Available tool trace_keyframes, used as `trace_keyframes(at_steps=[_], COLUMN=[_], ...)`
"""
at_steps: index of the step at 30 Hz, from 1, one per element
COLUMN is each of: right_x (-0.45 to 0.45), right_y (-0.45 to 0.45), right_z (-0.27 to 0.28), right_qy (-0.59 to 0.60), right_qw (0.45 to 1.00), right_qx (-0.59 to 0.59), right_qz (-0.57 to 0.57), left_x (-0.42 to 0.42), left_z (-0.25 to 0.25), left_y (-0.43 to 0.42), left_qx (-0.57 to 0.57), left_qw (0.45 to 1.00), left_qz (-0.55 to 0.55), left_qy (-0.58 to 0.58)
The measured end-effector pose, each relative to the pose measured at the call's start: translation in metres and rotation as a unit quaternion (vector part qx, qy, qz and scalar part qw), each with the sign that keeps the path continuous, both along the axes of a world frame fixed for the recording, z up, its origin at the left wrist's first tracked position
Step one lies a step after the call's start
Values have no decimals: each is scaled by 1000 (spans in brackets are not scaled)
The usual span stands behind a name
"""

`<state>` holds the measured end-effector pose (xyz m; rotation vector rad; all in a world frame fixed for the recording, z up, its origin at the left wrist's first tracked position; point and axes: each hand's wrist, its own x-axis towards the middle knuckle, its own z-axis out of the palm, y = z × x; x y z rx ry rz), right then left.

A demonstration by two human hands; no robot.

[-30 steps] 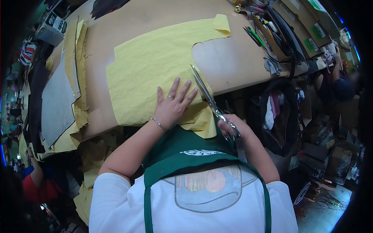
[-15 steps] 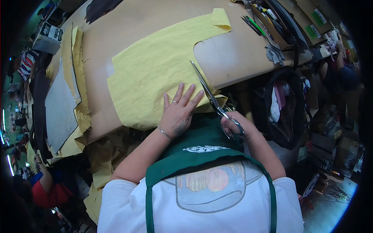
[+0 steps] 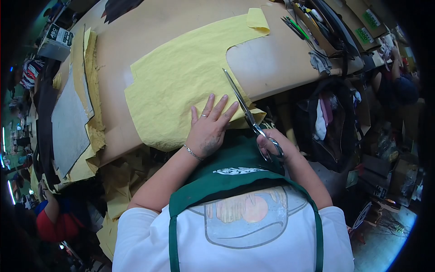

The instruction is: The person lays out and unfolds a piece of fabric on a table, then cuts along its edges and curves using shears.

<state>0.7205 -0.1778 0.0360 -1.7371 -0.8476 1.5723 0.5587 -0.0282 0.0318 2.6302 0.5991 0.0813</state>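
A large yellow sheet (image 3: 181, 68) lies over the table, with a curved cut-out on its right side and a folded flap at its top corner. My left hand (image 3: 209, 127) rests flat on the sheet's lower part, fingers spread. Long metal scissors (image 3: 240, 97) are in my right hand (image 3: 274, 144), its fingers around the handles. Their blades point up and to the left over the sheet's right edge, near the table's front edge. The blades look nearly closed.
Layered yellow pieces (image 3: 93, 90) and a grey panel (image 3: 70, 122) lie at the left. Pens (image 3: 297, 28) and a grey cloth (image 3: 320, 61) sit at the right. A black bag (image 3: 333, 127) stands open below. People are at both sides.
The flap of yellow sheet that hung below the table edge in front of the apron has swung up and out of view. My left hand has shifted slightly right; the scissors are still held.
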Motion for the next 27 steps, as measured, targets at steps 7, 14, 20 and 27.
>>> trace_keyframes(at_steps=[7,14,20,27], right_x=[-1,-1,-1,0], right_y=[-2,-3,-4,-5], right_z=[0,-2,0,-2], right_qy=[-16,-37,-48,-65], right_qw=[1000,999,998,997], right_qx=[-2,-12,-26,-26], right_qz=[-10,-11,-13,-8], left_x=[-2,-2,-3,-3], left_z=[-1,-1,1,1], left_y=[0,-1,-1,0], left_qx=[-4,-7,-11,-19], left_qw=[1000,1000,1000,1000], left_qz=[-1,-2,0,-3], left_qy=[-1,-3,-6,-6])
